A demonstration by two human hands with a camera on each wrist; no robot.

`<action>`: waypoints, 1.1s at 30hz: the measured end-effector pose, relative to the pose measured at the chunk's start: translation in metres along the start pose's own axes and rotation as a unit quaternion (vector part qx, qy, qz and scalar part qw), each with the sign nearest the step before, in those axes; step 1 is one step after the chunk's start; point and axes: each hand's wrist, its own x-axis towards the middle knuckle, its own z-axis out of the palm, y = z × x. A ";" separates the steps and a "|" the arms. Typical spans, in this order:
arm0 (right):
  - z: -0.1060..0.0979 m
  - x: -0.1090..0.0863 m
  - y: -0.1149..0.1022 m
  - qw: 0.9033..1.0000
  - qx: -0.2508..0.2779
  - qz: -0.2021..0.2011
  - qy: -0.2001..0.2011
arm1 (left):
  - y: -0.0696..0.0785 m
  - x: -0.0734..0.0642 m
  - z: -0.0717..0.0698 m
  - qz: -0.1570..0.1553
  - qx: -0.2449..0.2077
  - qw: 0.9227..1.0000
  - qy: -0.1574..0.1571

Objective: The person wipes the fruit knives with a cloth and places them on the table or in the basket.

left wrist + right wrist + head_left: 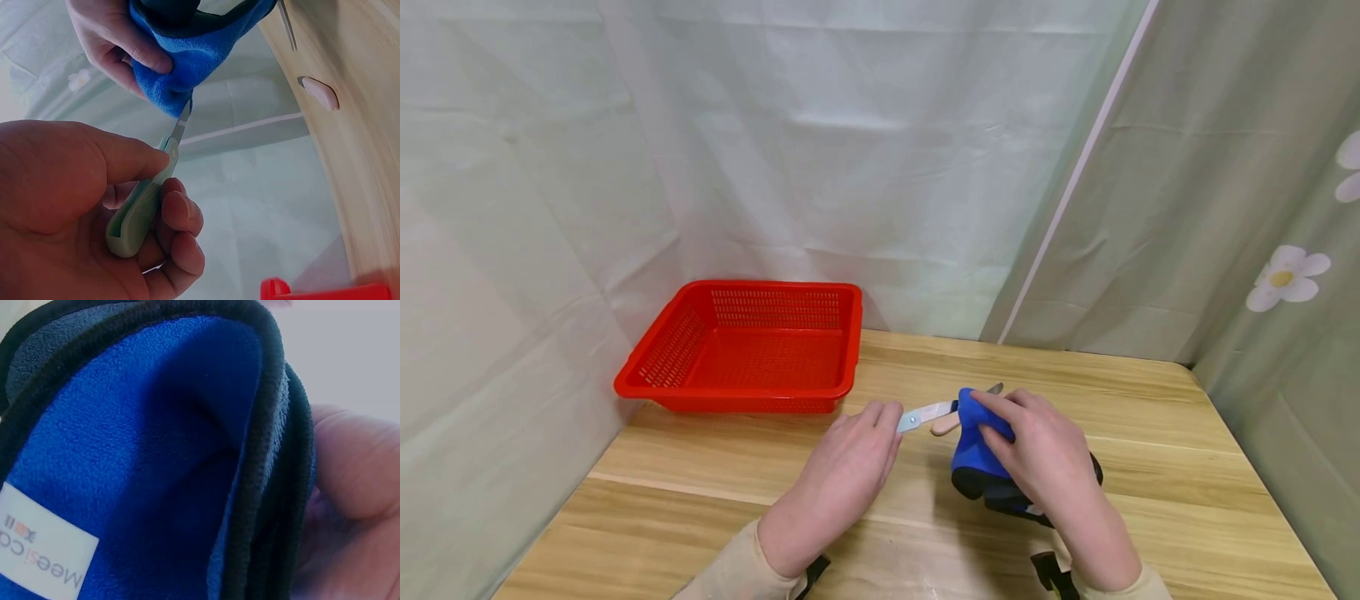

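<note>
My left hand (852, 454) grips the pale green handle of a folding knife (139, 215), its blade unfolded and angled toward the right hand. Between the fingers and thumb of my right hand (1037, 442) is a blue cloth (981, 442) with dark edging. The cloth is bunched around the blade's far end, so the tip is hidden in the left wrist view. Behind the cloth, a second knife with a pink handle (945, 424) lies on the table, partly covered from the head view. A white label (47, 547) shows on the cloth in the right wrist view.
A red plastic basket (737, 400) with slotted walls stands at the back left of the wooden table (1150, 433). Pale curtains (865, 167) hang behind and along both sides, flowers printed on the right one.
</note>
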 end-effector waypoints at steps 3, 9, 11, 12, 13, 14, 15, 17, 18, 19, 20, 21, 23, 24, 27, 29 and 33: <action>-0.001 -0.001 0.002 1.000 0.001 0.006 0.002 | -0.001 -0.001 0.001 0.007 0.004 1.000 0.015; -0.001 -0.001 0.004 1.000 -0.004 0.015 -0.004 | -0.002 0.000 0.001 0.005 0.005 1.000 0.025; -0.001 0.000 0.004 1.000 -0.005 0.018 -0.004 | -0.003 0.000 0.001 0.003 0.004 1.000 0.026; -0.002 0.000 0.003 1.000 -0.005 0.019 -0.004 | -0.003 -0.001 0.001 0.002 0.003 1.000 0.027; -0.002 0.000 0.003 1.000 -0.005 0.020 -0.003 | -0.003 -0.001 0.001 0.002 0.003 1.000 0.028; -0.003 -0.001 0.002 1.000 -0.004 0.019 -0.001 | -0.003 -0.001 0.001 0.002 0.002 1.000 0.029; -0.003 -0.001 0.001 1.000 -0.004 0.018 0.001 | -0.003 -0.001 0.000 0.002 0.002 1.000 0.030; -0.003 -0.001 -0.001 1.000 -0.003 0.010 0.008 | -0.004 -0.001 0.000 0.001 0.001 1.000 0.029; -0.004 -0.001 -0.003 1.000 -0.003 0.005 0.013 | -0.003 0.000 0.000 0.000 0.001 1.000 0.027; -0.004 -0.002 -0.004 1.000 -0.004 -0.002 0.018 | -0.003 0.000 -0.001 -0.002 0.001 1.000 0.024; -0.004 -0.002 -0.006 1.000 -0.004 -0.010 0.023 | -0.003 0.000 -0.001 -0.005 0.000 1.000 0.020; -0.004 -0.002 -0.008 0.999 -0.004 -0.020 0.030 | -0.003 0.000 -0.001 -0.007 0.000 1.000 0.016; -0.003 -0.003 -0.012 0.998 -0.004 -0.039 0.041 | -0.002 0.000 -0.001 -0.012 0.000 1.000 0.007; -0.002 -0.003 -0.014 0.998 -0.003 -0.048 0.047 | -0.002 0.001 -0.001 -0.013 0.000 1.000 0.005; 0.001 -0.005 -0.020 0.996 0.001 -0.072 0.058 | -0.001 0.000 0.000 -0.008 0.002 1.000 0.006; 0.003 -0.006 -0.024 0.995 0.002 -0.082 0.060 | -0.001 -0.001 0.000 -0.002 0.002 1.000 0.011; 0.007 -0.007 -0.029 0.994 0.000 -0.094 0.053 | 0.001 -0.002 0.001 0.002 -0.009 1.000 0.002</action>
